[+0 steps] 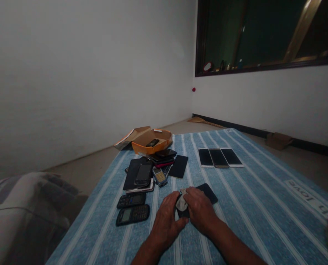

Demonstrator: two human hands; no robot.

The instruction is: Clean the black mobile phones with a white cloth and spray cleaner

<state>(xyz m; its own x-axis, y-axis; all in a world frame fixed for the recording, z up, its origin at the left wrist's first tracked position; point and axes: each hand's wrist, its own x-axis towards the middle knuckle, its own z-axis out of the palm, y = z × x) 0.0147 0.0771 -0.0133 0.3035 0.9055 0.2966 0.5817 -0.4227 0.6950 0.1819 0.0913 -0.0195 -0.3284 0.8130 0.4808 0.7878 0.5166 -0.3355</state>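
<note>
My left hand point(167, 215) is closed around the left side of a small dark phone point(183, 213), which is mostly covered by my fingers. A crumpled pale cloth point(182, 203) lies over the phone, pinched in the fingers of my right hand point(201, 210) and pressed against it. Just beyond my right hand a flat black smartphone point(209, 194) rests on the striped blue cloth. To the left of my hands are two black keypad phones point(133, 214), side by side, with their screens up.
A pile of phones point(144, 173) lies further off, with a blue keypad phone point(159, 176) at its edge. Behind it stands an opened orange box point(145, 148) with a phone inside. Three smartphones point(219, 158) lie in a row at right. Grey fabric point(28, 217) is at far left.
</note>
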